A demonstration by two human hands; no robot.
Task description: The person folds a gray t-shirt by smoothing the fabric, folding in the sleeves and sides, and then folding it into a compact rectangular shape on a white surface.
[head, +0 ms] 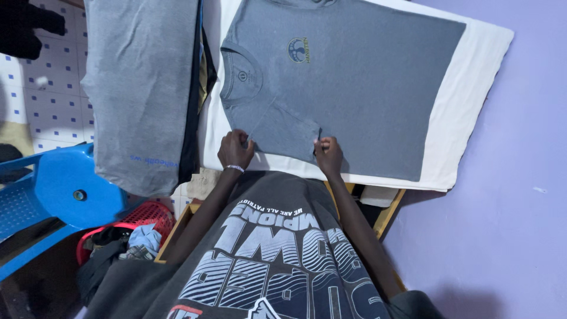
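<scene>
A big grey T-shirt [354, 88] is lying flat on a white padded board [472, 112], neck pointing toward the hanging grey garment [142, 88] on the side. The blue plastic chair [59, 189] is sitting off by the tiled floor, with a red laundry basket [142, 215] just below it. The left hand [235, 150] is pinching the sleeve's edge and the right hand [328, 155] is gripping the sleeve hem.

White-padded wooden table [472, 77] against a lilac wall, a grey T-shirt [354, 82] spread flat on it.
</scene>
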